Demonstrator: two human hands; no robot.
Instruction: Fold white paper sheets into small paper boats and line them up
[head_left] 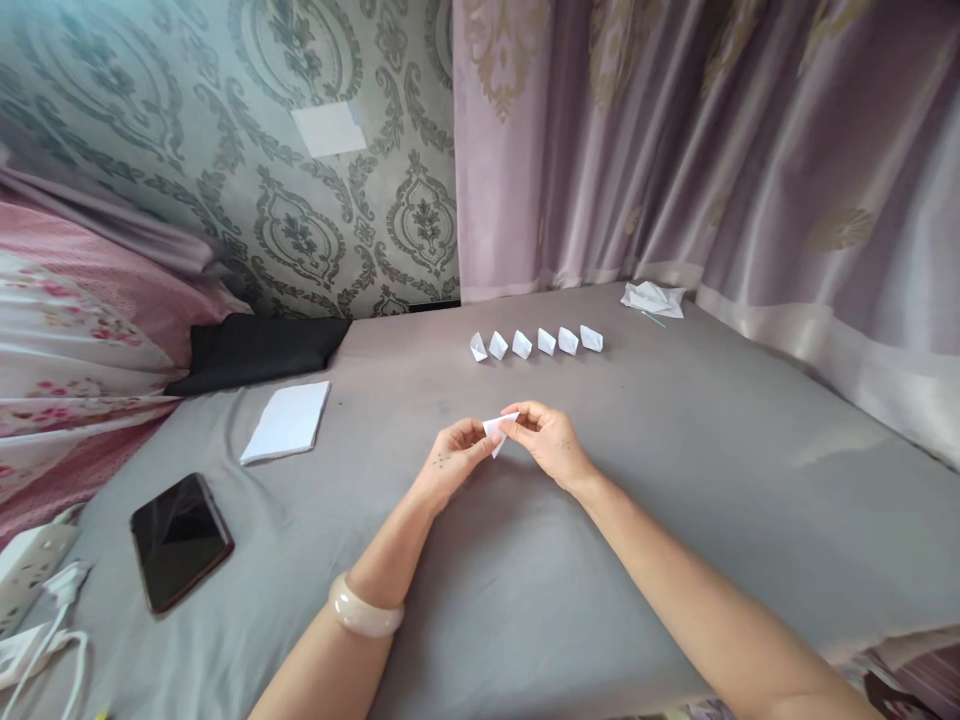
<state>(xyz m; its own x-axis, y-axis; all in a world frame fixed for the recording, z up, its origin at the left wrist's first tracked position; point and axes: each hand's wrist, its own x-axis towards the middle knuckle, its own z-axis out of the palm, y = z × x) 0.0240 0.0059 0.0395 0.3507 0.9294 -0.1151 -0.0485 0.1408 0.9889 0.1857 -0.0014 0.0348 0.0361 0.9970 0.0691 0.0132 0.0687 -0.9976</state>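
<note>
Left hand [450, 458], right hand [555, 442] pinch folded paper [493, 426].

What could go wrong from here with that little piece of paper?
Two things, perhaps. The paper is small and pinched between the left hand and right hand, so a hard tug might tear it or crease it in the wrong place. And the six folded papers sit in a close row just beyond the hands, so a careless reach could knock several out of line.
</note>
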